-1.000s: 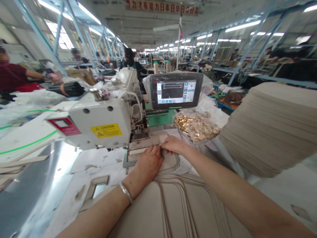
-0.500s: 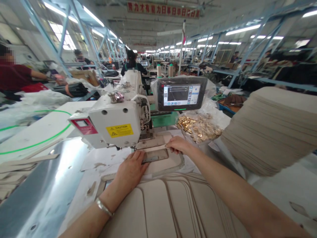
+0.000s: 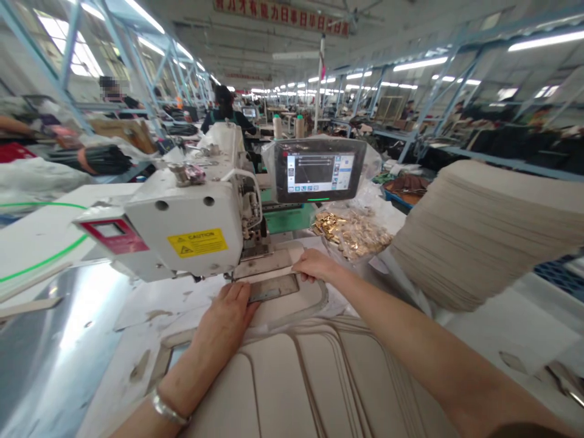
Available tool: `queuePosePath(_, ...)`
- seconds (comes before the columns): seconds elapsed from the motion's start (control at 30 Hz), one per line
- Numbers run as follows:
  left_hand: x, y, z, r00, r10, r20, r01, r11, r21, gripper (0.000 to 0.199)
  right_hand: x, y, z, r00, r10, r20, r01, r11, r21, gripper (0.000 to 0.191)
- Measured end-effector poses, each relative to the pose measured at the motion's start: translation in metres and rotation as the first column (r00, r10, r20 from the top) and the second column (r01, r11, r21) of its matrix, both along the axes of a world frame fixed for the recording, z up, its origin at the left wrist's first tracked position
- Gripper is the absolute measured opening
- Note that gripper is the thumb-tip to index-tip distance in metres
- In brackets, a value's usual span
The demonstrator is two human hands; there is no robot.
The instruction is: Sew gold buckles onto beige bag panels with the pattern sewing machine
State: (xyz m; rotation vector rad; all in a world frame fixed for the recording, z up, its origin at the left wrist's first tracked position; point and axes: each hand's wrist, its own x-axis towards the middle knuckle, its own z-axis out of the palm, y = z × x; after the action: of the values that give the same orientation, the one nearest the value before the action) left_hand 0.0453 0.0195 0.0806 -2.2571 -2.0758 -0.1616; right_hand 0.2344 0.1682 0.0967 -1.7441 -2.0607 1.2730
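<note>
Your right hand (image 3: 314, 266) pinches a beige strip (image 3: 269, 274) just in front of the sewing machine (image 3: 182, 231), while your left hand (image 3: 225, 325) lies flat and open nearer you, beside the metal clamp plate (image 3: 274, 288) (silver bangle (image 3: 168, 407) on that wrist)

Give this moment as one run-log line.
left hand on rounded beige panel | right hand on narrow beige strip | white industrial sewing machine head above

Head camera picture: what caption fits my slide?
Left hand and right hand hold a beige piece at a white sewing machine.
</note>
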Motion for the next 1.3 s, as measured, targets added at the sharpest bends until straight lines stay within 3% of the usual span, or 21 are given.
queuePosePath(0.2,-0.003,0.0,0.02,0.997,0.071,-0.037,-0.073,0.996,-0.054,0.027,-0.015,-0.004,0.004,0.999,-0.005,0.036,0.007,0.999,-0.047,0.028)
queuePosePath(0.5,-0.037,-0.008,0.031,0.988,0.111,-0.108,-0.126,0.982,-0.138,0.04,-0.054,-0.016,0.004,1.0,0.0,0.007,0.001,0.994,-0.106,0.024)
queuePosePath(1.03,-0.09,-0.014,0.054,0.934,0.31,-0.18,-0.355,0.869,-0.344,0.043,-0.115,-0.033,0.002,0.992,0.097,-0.076,-0.109,0.98,-0.165,0.023)
queuePosePath(1.17,-0.092,-0.014,0.05,0.942,0.281,-0.184,-0.328,0.885,-0.331,0.045,-0.116,-0.023,0.0,0.992,0.101,-0.069,-0.112,0.978,-0.177,0.021)
queuePosePath(1.3,-0.078,-0.01,0.049,0.946,0.263,-0.19,-0.315,0.883,-0.349,0.041,-0.101,-0.012,-0.003,0.994,0.097,-0.053,-0.105,0.98,-0.17,0.022)
